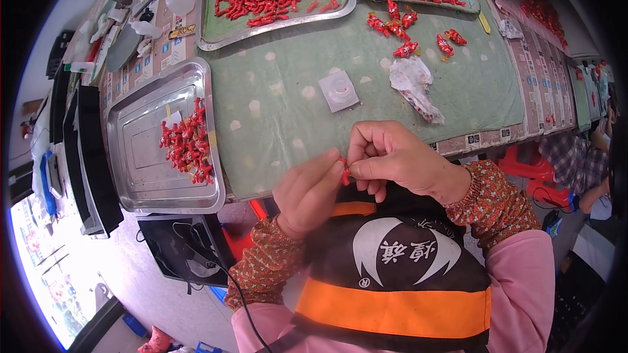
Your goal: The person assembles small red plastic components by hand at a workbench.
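And here's the red piece [345,174], up at the fingertips by the table's near edge! The left hand [306,189] has it pinched between thumb and fingers; the right hand [400,162] comes in opposite, thumb and forefinger right at it, though whether those tips grip or merely touch, I can't tell. Looks like close finger work on one piece, the fine stage. The next move, I'd judge, calls for a firm left pinch and small, careful right-hand touches.

Just beyond, on the green cloth [261,137], sits a clear dish [340,89] on a pale square, with a crumpled wipe [412,84] to its right. Farther back, a loose cluster [394,25] of red pieces! Over on the left, a steel tray [140,157] carries a heap [188,140] along its right side. And at the back, a big tray [281,25] brims with red, another loaded tray [425,4] beside it.
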Demonstrator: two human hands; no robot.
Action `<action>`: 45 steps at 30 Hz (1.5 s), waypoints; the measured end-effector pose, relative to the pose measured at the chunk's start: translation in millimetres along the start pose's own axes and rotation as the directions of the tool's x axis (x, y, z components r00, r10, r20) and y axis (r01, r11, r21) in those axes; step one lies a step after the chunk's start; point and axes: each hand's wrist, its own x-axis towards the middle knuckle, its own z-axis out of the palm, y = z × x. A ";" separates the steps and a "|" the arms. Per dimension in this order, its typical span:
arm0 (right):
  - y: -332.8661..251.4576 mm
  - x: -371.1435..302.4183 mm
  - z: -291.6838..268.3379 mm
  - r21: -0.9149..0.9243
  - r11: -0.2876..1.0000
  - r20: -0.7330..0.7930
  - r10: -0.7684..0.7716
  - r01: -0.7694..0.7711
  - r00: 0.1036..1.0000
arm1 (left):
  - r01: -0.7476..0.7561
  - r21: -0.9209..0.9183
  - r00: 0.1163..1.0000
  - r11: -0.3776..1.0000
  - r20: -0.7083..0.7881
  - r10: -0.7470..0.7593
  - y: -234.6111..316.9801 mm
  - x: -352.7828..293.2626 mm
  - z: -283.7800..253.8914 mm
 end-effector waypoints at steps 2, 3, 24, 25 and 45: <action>-3.4 -3.6 1.0 -0.004 1.000 0.024 -0.014 0.014 1.000 | 0.048 -0.027 0.999 0.998 -0.007 -0.048 3.8 1.5 -1.0; -6.6 -5.6 1.5 -0.006 1.000 0.027 -0.017 0.017 0.999 | 0.138 -0.090 0.990 0.986 -0.009 -0.139 6.2 1.6 -1.4; -0.7 -1.6 4.4 -0.613 0.563 0.100 -0.640 0.554 0.762 | 0.769 -0.638 0.419 0.024 0.476 -0.773 30.1 24.1 -26.6; 0.5 -1.0 3.6 -0.568 0.623 0.082 -0.607 0.538 0.790 | 0.772 -0.635 0.414 0.002 0.500 -0.761 29.0 23.1 -27.3; -8.7 -0.5 -0.3 -0.370 0.807 0.078 -0.466 0.460 0.881 | 0.753 -0.657 0.447 -0.004 0.516 -0.730 24.1 26.9 -26.8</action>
